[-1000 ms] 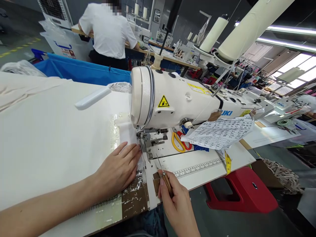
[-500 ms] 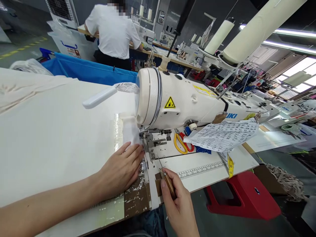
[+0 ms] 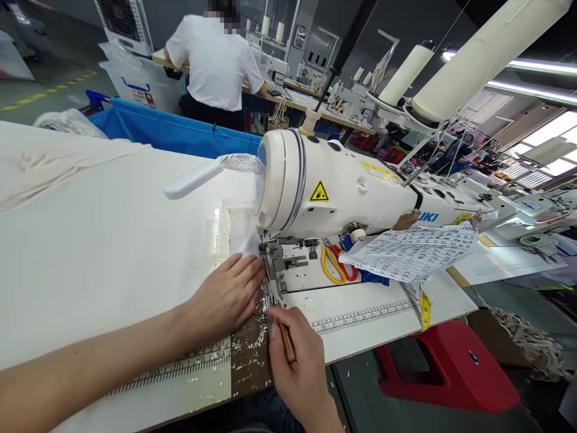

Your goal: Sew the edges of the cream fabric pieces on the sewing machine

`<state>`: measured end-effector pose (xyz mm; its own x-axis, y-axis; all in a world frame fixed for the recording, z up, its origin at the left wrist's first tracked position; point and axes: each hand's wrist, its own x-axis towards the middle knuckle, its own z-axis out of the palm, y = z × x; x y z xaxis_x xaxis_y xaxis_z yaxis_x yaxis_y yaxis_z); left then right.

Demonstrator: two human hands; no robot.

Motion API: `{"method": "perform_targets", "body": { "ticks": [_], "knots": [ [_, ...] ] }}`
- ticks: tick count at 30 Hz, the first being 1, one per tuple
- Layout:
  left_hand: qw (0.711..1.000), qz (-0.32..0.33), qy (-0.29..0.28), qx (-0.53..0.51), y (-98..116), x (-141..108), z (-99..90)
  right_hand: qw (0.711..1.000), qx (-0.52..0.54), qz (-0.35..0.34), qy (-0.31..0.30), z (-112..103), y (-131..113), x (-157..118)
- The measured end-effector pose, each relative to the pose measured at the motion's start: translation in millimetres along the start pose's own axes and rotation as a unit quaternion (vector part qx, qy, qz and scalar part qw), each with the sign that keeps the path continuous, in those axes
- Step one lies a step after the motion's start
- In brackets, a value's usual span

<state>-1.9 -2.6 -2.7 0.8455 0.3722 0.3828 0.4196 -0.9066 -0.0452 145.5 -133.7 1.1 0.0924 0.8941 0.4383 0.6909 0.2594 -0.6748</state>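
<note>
My left hand point(image 3: 229, 291) lies flat, fingers stretched out, on white fabric point(image 3: 243, 231) beside the presser foot point(image 3: 273, 255) of a cream sewing machine point(image 3: 342, 192). My right hand point(image 3: 303, 364) is closed around the wooden handle of an awl point(image 3: 287, 343), close to the right of my left hand. The awl points up toward the metal guide point(image 3: 269, 297) in front of the foot. Its tip cannot be made out clearly against the metal parts, and my right hand covers the near end of the fabric strip.
Yellow-and-red-handled scissors point(image 3: 333, 264) and a written paper sheet point(image 3: 410, 249) lie right of the needle area. A yellow tape measure point(image 3: 424, 310) hangs off the edge. Below stands a red stool point(image 3: 469, 373). A person in white point(image 3: 216, 63) sits beyond a blue cloth bin point(image 3: 180, 129).
My right hand has moved left and slightly forward with the awl, toward the guide and over the fabric strip. My left hand stays in nearly the same place. The whole view has shifted slightly.
</note>
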Motion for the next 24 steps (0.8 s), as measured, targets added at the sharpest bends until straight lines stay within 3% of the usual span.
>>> {"method": "perform_targets", "body": {
  "ticks": [7, 24],
  "knots": [
    [0.998, -0.041, -0.042, -0.034, -7, 7, -0.4, 0.986, -0.162, -0.044, -0.016, 15, 0, 17],
    [0.994, -0.055, -0.043, -0.080, -20, 7, 6.1, 0.948, -0.315, -0.029, -0.048, 27, -4, 25]
  ]
}}
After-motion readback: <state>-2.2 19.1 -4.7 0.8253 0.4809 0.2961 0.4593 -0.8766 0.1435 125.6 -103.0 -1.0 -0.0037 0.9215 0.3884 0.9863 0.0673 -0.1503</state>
